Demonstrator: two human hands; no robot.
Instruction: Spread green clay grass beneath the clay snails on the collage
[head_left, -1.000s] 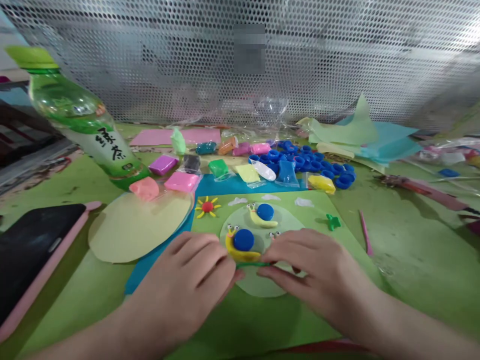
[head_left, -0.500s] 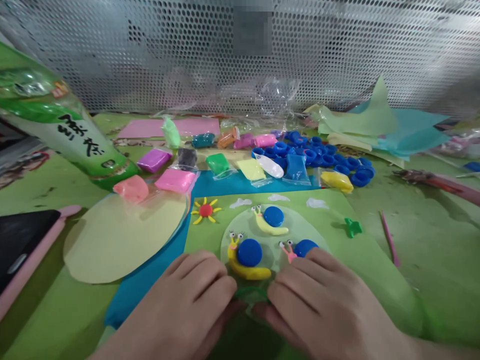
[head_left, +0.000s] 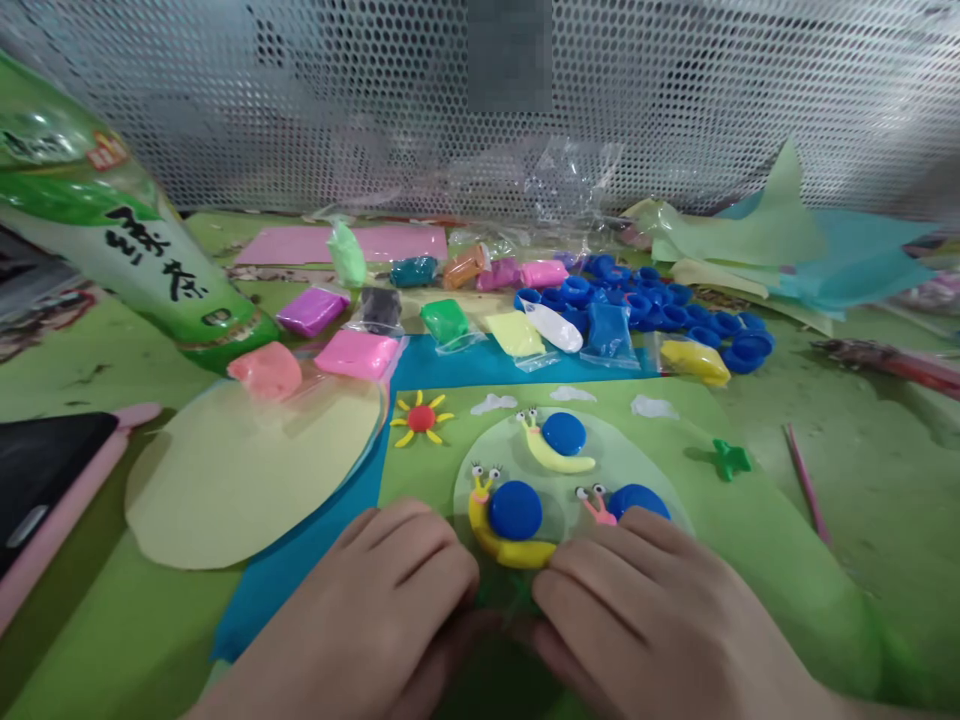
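Note:
My left hand (head_left: 390, 600) and my right hand (head_left: 652, 610) are closed at the front of a green paper picture (head_left: 757, 540). Between their fingertips shows a small piece of green clay (head_left: 519, 592), mostly hidden and dim. Just beyond sits a yellow clay snail (head_left: 487, 540) with a blue cap as its shell. A pale yellow snail (head_left: 559, 460) lies farther back, and my right hand partly covers a pink snail (head_left: 600, 510). A clay sun (head_left: 421, 418), white clouds (head_left: 655, 407) and a small green clay shape (head_left: 731, 459) are also on the picture.
Clay packets such as a pink one (head_left: 356, 353) and many blue caps (head_left: 649, 305) line the back. A green tea bottle (head_left: 169, 250) leans at left above a cream paper oval (head_left: 247, 480) and a phone (head_left: 52, 480). A pink clay tool (head_left: 808, 485) lies right.
The view has shifted slightly, so things sit a little farther right. The green clay between my fingers showed as a level strip and now looks crossed. Both hands stay close together.

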